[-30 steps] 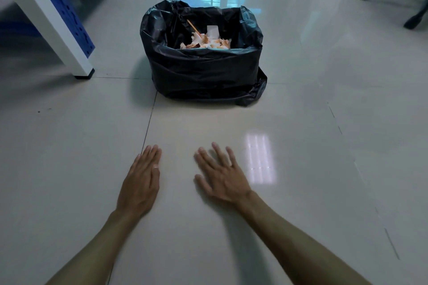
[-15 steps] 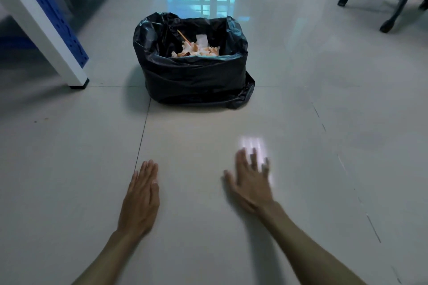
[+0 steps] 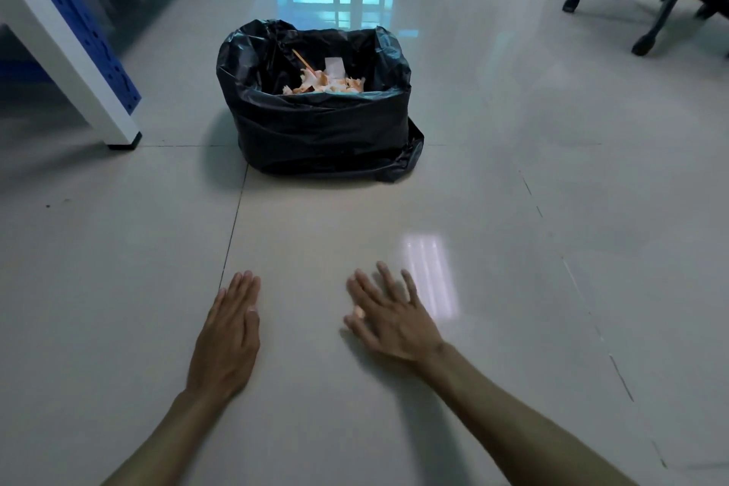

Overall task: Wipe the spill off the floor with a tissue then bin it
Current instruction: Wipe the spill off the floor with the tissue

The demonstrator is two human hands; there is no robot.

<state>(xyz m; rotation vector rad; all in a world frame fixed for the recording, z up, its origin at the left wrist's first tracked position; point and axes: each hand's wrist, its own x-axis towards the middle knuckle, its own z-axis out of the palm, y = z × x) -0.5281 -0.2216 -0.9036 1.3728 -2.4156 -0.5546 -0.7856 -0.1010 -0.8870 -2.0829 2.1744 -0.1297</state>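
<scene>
Hands lie palm-down on the glossy pale tiled floor [image 3: 513, 288]: left hand [image 3: 227, 339] flat with fingers together, right hand [image 3: 388, 318] blurred, fingers spread. Beyond, crumpled orange-stained white tissues [image 3: 323, 83] sit inside the black-bagged bin [image 3: 319, 130].

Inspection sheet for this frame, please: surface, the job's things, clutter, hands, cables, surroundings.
Surface: glossy pale tiled floor; no spill visible, only a bright reflection right of the right hand.
Job's things: bin lined with a black bag, holding crumpled orange-stained tissues; no loose tissue seen.
Clutter: a few small dark specks on the tile at left.
Hands: left hand flat on the floor, fingers together; right hand open, fingers spread, blurred; both empty.
Cables: nothing seen.
Surroundings: white and blue frame leg at left, office chair base at upper right, window reflection behind the bin.
</scene>
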